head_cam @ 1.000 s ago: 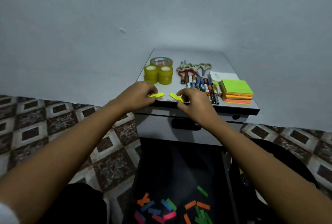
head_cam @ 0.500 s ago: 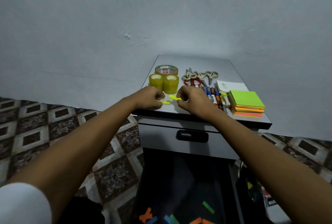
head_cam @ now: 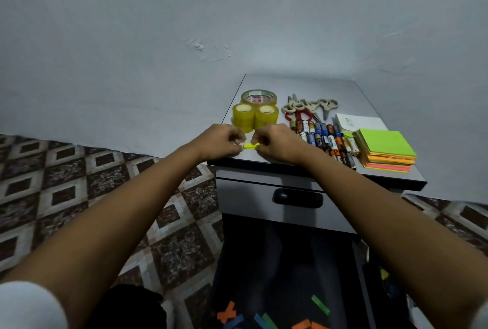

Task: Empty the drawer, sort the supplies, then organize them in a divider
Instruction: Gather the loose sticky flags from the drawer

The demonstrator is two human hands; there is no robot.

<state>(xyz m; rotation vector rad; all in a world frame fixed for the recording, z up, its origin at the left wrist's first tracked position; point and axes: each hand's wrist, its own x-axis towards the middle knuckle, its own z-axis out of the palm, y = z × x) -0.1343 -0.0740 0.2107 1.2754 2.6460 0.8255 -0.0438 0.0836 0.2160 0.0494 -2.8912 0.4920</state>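
Yellow paper is what this moment turns on. A second ago each hand carried its own strip, held apart above the front edge of the table (head_cam: 303, 85). Now the yellow strips (head_cam: 250, 146) have come together as what reads as one short bar between the hands, low on the table top near its front edge, just in front of the tape rolls (head_cam: 254, 114). The left hand (head_cam: 221, 141) has its fingers curled, pinching the bar's left end, and the right hand (head_cam: 277, 143) pinches the right end likewise. Whether the two strips are stacked exactly or only overlap is too small to tell. I judge this to be sorting: like colours are being gathered near the groups already laid out, namely the tape rolls, scissors (head_cam: 309, 107), batteries (head_cam: 324, 139) and sticky notes (head_cam: 386, 147). More coloured strips (head_cam: 227, 314) lie on the dark cloth (head_cam: 277, 262) below the closed drawer (head_cam: 250, 202). The bar lies roughly flat, its long axis running left to right, parallel to the table's front edge, one end toward each hand.
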